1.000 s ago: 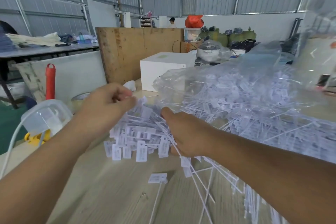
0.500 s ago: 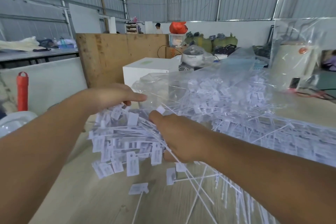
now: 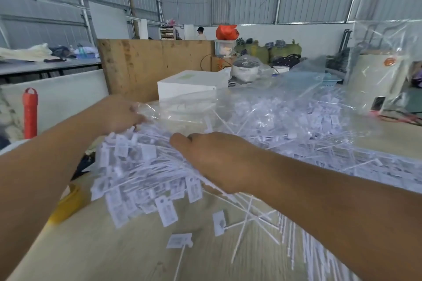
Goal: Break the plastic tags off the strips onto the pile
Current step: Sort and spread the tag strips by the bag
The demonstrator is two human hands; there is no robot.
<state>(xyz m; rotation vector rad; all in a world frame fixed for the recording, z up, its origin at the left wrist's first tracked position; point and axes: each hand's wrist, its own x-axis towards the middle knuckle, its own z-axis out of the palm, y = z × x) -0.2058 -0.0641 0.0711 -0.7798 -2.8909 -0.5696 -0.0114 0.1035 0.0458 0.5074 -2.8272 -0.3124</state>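
Print on the tags (image 3: 167, 211) blurs unreadable; right hand (image 3: 219, 162) grips the tag bundle (image 3: 146, 166); left hand (image 3: 118, 114) pinches the clear bag (image 3: 262, 107), fingertips hidden.

Tag bundle (image 3: 141, 173) on table (image 3: 91, 246) — bag (image 3: 285, 107) behind, box (image 3: 189, 84) beyond.

No text is showing clearly enough to read. The small white plastic tags (image 3: 167, 211) are bearing dark printed marks, but blur is smearing them beyond reading.
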